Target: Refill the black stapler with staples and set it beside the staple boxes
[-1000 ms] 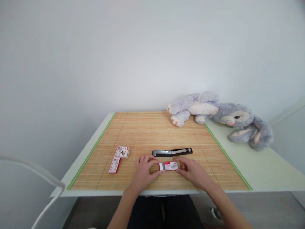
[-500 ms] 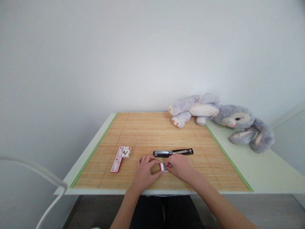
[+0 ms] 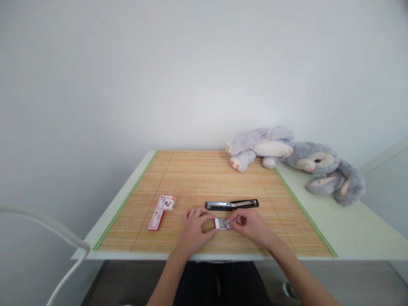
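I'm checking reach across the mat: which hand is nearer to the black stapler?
The right hand. It lies just in front of the black stapler, below its middle; the left hand sits farther off, toward its left end.

bare forearms, no sleeves; dark trousers (partly under table edge).

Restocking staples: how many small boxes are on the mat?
3: two red-and-white cardboard staple boxes lie at mat's left, one behind the other; a third sits between both hands, partly hidden.
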A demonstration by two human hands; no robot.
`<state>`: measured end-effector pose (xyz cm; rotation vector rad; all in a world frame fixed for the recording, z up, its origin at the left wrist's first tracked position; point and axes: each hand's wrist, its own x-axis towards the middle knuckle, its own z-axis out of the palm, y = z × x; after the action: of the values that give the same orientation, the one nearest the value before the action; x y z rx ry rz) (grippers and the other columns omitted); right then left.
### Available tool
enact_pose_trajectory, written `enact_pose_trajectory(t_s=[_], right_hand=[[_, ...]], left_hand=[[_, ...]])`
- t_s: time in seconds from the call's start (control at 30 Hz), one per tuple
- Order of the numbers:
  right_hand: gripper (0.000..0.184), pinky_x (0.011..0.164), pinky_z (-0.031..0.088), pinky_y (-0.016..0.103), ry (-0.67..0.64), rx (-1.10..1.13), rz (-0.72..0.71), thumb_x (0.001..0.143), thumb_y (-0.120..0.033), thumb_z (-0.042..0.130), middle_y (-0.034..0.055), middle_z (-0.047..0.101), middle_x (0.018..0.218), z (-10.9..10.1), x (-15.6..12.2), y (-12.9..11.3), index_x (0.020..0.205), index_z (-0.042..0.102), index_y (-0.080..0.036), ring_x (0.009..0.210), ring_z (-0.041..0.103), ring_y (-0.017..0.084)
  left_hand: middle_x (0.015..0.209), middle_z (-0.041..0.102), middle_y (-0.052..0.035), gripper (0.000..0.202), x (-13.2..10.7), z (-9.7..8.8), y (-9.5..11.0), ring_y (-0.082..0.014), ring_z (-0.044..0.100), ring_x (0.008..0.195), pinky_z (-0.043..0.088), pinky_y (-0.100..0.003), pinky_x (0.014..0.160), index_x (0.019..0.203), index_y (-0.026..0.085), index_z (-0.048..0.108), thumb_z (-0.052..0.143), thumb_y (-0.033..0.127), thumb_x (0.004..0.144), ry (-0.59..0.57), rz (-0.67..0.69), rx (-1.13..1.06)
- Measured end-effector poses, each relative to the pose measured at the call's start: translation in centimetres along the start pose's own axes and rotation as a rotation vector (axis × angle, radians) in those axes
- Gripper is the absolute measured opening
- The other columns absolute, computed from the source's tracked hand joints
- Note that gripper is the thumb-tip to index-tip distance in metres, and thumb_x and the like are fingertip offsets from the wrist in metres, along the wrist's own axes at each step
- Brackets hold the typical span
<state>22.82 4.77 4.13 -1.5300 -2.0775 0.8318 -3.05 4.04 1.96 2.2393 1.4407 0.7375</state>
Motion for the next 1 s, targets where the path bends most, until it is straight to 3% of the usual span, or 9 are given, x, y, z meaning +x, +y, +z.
enact_pose_trajectory(t_s=[0.23,0.4,0.73,0.83,0.93,1.0], right_hand=[[0.024,0.061,0.039,0.026,0.083,0.031,0.072,0.09,-0.043,0.066,-0.0022,0.059,0.07,-0.2,-1.9,2.0,0.096,0.072,-0.021,0.066,0.055,0.015],[0.042,0.064,0.038,0.026,-0.007,-0.071,0.046,0.083,-0.041,0.075,-0.0042,0.059,0.072,-1.8,-1.9,2.6,0.122,0.07,-0.027,0.066,0.055,0.015],[0.026,0.064,0.034,0.025,-0.093,-0.084,-0.04,0.086,-0.038,0.073,-0.0027,0.061,0.075,-0.9,-1.1,-0.2,0.11,0.077,-0.03,0.068,0.054,0.015],[0.031,0.065,0.035,0.025,-0.075,-0.106,-0.024,0.083,-0.037,0.076,-0.002,0.063,0.076,-0.5,-1.1,-0.4,0.113,0.077,-0.03,0.069,0.055,0.015],[0.044,0.066,0.037,0.026,-0.022,-0.095,-0.027,0.083,-0.042,0.078,-0.0006,0.066,0.082,0.0,-1.1,-0.8,0.125,0.073,-0.031,0.071,0.058,0.017],[0.04,0.067,0.039,0.026,-0.002,-0.086,-0.034,0.086,-0.045,0.075,-0.0002,0.066,0.082,0.4,-1.0,-1.2,0.124,0.074,-0.033,0.072,0.058,0.017]], left_hand=[[0.121,0.065,0.0012,0.033,0.0,0.2,-0.2,-0.0255,0.054,0.119,0.032,-0.048,0.107,0.112,0.04,0.072,0.081,0.046,0.081,-0.007,-0.011,0.004],[0.119,0.066,-0.0006,0.035,-0.1,0.2,-0.3,-0.026,0.055,0.117,0.032,-0.049,0.107,0.114,0.039,0.073,0.08,0.047,0.081,-0.007,-0.011,-0.003],[0.105,0.067,0.0007,0.038,0.2,0.1,0.1,-0.0248,0.057,0.106,0.033,-0.048,0.103,0.116,0.048,0.074,0.079,0.057,0.08,-0.061,-0.011,-0.004],[0.104,0.068,0.0002,0.042,0.1,0.2,0.1,-0.025,0.057,0.105,0.034,-0.048,0.103,0.117,0.047,0.074,0.08,0.059,0.078,-0.057,-0.014,-0.009],[0.105,0.068,-0.0009,0.042,0.0,0.3,-0.2,-0.0252,0.058,0.106,0.036,-0.047,0.103,0.114,0.04,0.075,0.079,0.062,0.078,-0.004,-0.031,-0.048],[0.104,0.067,-0.0019,0.035,0.2,0.3,-0.6,-0.0245,0.059,0.106,0.039,-0.046,0.102,0.109,0.034,0.075,0.072,0.059,0.085,0.1,-0.094,-0.073]])
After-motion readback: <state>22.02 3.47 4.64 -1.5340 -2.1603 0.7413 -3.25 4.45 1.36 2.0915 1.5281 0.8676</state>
